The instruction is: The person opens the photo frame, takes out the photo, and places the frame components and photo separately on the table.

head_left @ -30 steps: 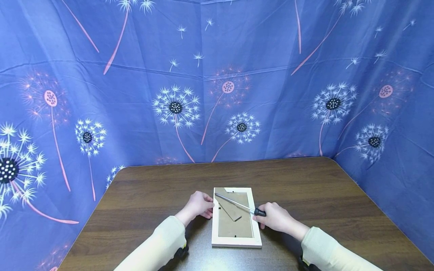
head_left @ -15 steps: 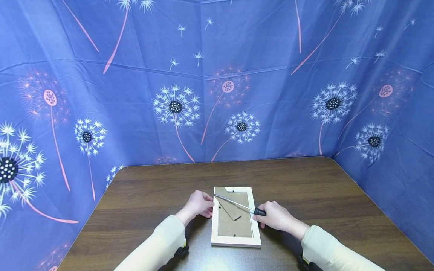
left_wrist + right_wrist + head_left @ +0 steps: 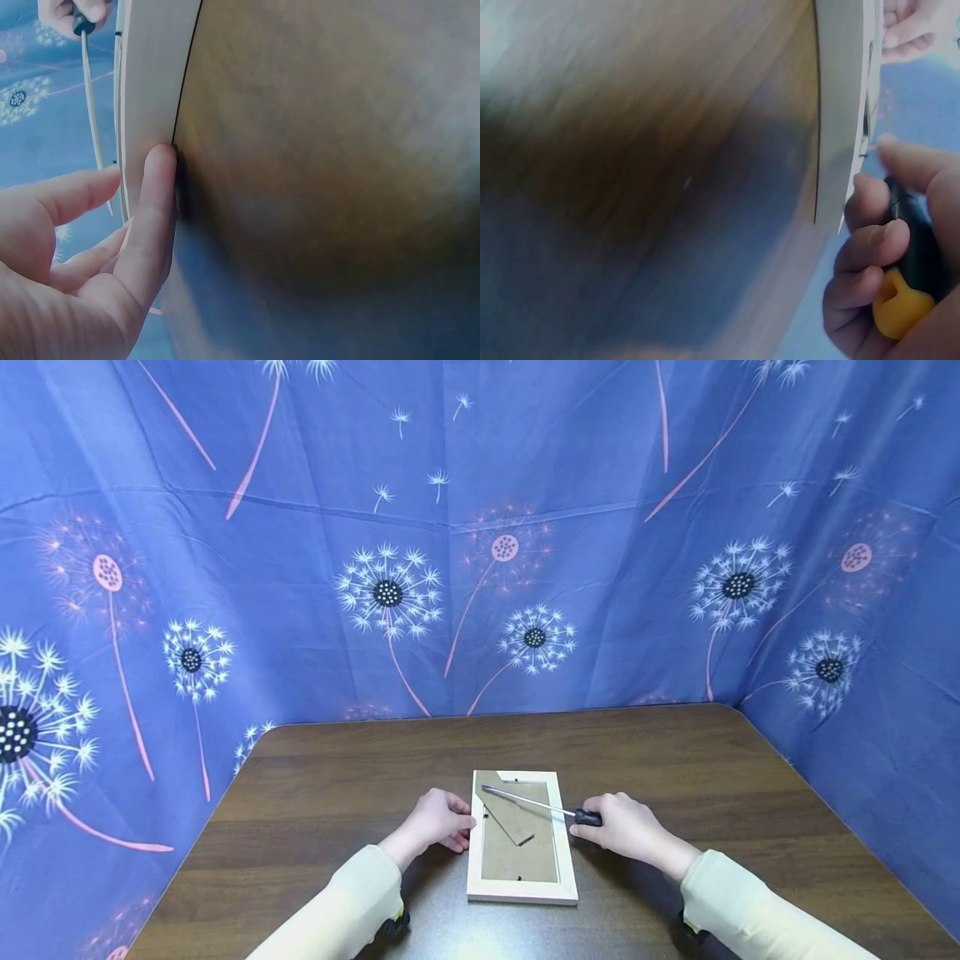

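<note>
A white picture frame (image 3: pixel 522 891) lies face down, its brown backing board (image 3: pixel 517 864) showing small dark tabs along the edges. At its left side, my left hand (image 3: pixel 433 820) holds the frame's edge; in the left wrist view the thumb (image 3: pixel 90 191) meets the upper edge and a finger (image 3: pixel 156 187) lies along the side. My right hand (image 3: pixel 626 827) grips a screwdriver (image 3: pixel 532 801) by its black and yellow handle (image 3: pixel 911 247). The screwdriver's shaft slants across the backing, its tip close to the frame's upper left border. The palm side of my right hand is hidden in the head view.
An angled brown stand leg (image 3: pixel 504 823) lies against the backing. The frame rests on a brown wood-grain table (image 3: pixel 360 760). A blue cloth with dandelion prints (image 3: pixel 300 610) hangs behind the table and along both sides.
My right hand has shifted right and slightly away from me, drawing the screwdriver tip off the left border and inward. The left hand has moved slightly, staying at the frame's left edge.
</note>
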Tool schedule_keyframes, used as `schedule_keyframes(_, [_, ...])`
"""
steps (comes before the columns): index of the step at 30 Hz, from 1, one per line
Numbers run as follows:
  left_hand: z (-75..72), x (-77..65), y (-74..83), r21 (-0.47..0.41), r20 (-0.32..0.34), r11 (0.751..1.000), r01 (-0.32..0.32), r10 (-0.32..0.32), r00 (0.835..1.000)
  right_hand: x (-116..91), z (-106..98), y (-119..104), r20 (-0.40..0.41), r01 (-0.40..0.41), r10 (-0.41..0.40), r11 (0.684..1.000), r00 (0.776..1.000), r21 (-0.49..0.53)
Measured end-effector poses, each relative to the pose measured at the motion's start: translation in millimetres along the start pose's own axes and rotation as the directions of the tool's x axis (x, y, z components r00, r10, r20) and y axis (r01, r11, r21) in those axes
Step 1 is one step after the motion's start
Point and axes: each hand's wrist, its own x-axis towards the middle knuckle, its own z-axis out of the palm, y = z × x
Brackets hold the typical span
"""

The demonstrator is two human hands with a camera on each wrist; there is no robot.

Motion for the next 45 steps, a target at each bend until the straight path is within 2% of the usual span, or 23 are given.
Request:
schedule_keyframes(3, [1.0,-3.8,0.8,0.001,0.01,1.0,-0.004,0.004,1.0,1,-3,6,-0.042,0.022,-0.026,0.997,0.999,-0.071])
schedule_keyframes(6, [1.7,-5.9,0.7,-0.007,0.009,1.0,-0.005,0.005,1.0,2,-6,13,-0.077,0.077,-0.088,0.987,0.993,-0.145])
schedule_keyframes(12, [2.9,-6.3,-2.2,-0.025,0.004,1.0,-0.01,0.01,1.0,3,-15,24,-0.104,0.23,-0.263,0.939,0.959,-0.256])
schedule_keyframes(17, [4.7,-7.4,-2.5,-0.035,0.002,0.999,-0.013,0.013,1.0,4,-20,28,-0.109,0.299,-0.344,0.905,0.932,-0.304])
schedule_keyframes(28, [8.2,-9.1,-3.8,-0.039,-0.003,0.999,-0.015,0.015,1.0,9,-21,33,-0.116,0.347,-0.407,0.871,0.906,-0.347])
schedule_keyframes(38, [8.6,-11.5,-3.6,-0.043,-0.008,0.999,-0.016,0.015,1.0,10,-24,31,-0.115,0.362,-0.425,0.86,0.898,-0.359])
schedule_keyframes(45, [9.2,-12.0,-4.0,-0.044,-0.009,0.999,-0.016,0.016,1.0,10,-30,27,-0.136,0.39,-0.477,0.826,0.869,-0.406])
